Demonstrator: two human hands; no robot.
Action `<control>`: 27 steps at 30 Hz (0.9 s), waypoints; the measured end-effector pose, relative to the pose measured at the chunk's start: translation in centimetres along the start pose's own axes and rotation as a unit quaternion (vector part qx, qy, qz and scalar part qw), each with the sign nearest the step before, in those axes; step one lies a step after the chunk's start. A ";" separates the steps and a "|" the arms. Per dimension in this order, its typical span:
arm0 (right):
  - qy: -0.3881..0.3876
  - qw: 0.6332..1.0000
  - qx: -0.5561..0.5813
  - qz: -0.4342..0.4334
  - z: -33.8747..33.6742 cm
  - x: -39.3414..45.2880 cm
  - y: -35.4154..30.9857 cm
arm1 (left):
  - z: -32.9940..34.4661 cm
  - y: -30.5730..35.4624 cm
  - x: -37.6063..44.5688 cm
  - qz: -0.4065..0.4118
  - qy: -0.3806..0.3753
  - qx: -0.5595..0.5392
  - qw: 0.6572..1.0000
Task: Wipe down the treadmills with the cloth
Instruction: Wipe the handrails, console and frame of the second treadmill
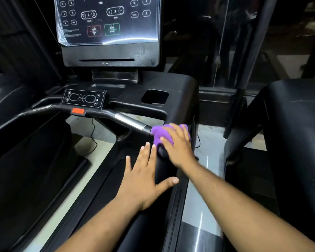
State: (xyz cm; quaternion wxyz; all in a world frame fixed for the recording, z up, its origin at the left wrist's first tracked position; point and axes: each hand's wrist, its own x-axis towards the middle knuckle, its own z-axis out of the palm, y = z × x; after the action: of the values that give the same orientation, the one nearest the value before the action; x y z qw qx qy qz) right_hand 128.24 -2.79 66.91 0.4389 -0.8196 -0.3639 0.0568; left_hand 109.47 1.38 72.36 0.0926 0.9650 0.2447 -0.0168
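we are wiping the right handrail [164, 171] of a treadmill [182, 91], our right hand [178, 144] pressing a purple cloth [161, 133] flat against the rail's upper end, just where the silver-banded crossbar [129, 121] meets it. the right fingers are spreading over the cloth, pinning it down rather than clenching it. our left hand [144, 175] is resting open on the rail just below, fingers splayed, grasping nothing (it looks like a brace). to do this stroke well, we judge it best to keep the palm's weight on the cloth, draw it along the rail's curve toward us, and lift the left hand clear of its path. the recessed cup holder [155, 96] in the console deck is showing only dark inside; we cannot tell whether anything is lying in it. a second treadmill [295, 124] is waiting at right, apparently not yet reached.
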 end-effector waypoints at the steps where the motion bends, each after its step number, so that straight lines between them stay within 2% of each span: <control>1: -0.014 1.000 -0.011 0.026 -0.6 2.8 0.3 | 0.0 0.3 0.8 0.001 -0.003 0.006 1.000; 4: -0.049 0.994 -0.041 0.090 -1.5 7.7 -0.1 | -0.4 1.1 3.3 -0.005 -0.007 0.012 1.000; 9: -0.105 0.994 -0.029 0.013 -1.9 3.0 0.4 | -0.3 1.3 6.2 -0.007 0.014 -0.018 1.000; 12: -0.099 0.994 -0.052 -0.018 -2.6 6.7 2.5 | 0.0 1.1 6.9 -0.006 0.017 -0.023 1.000; 15: -0.086 0.995 -0.029 0.046 -3.2 14.3 2.8 | 0.0 0.8 7.2 -0.017 0.017 -0.013 1.000; 17: -0.071 0.992 -0.032 0.100 -3.1 16.0 2.1 | 0.1 0.8 7.2 -0.022 0.017 -0.009 1.000; 20: -0.073 0.994 -0.043 0.068 -2.3 11.6 1.8 | 0.1 1.2 7.3 -0.024 0.016 -0.010 1.000; 22: -0.076 0.997 0.000 0.021 -1.5 7.5 2.4 | 0.0 1.4 8.1 -0.023 0.022 -0.014 0.999; 24: -0.075 0.996 0.040 0.011 -0.9 4.9 3.3 | -0.2 1.8 9.2 -0.016 0.032 -0.012 0.999; 27: -0.046 0.996 0.070 0.019 -1.0 6.6 4.3 | -0.6 2.4 11.6 -0.004 0.035 0.016 0.999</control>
State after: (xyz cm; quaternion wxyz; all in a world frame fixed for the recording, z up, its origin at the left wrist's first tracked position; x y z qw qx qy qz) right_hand 135.82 -0.68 65.70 0.4770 -0.7901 -0.3631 0.1281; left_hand 120.75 4.88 72.40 0.0688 0.9655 0.2509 0.0129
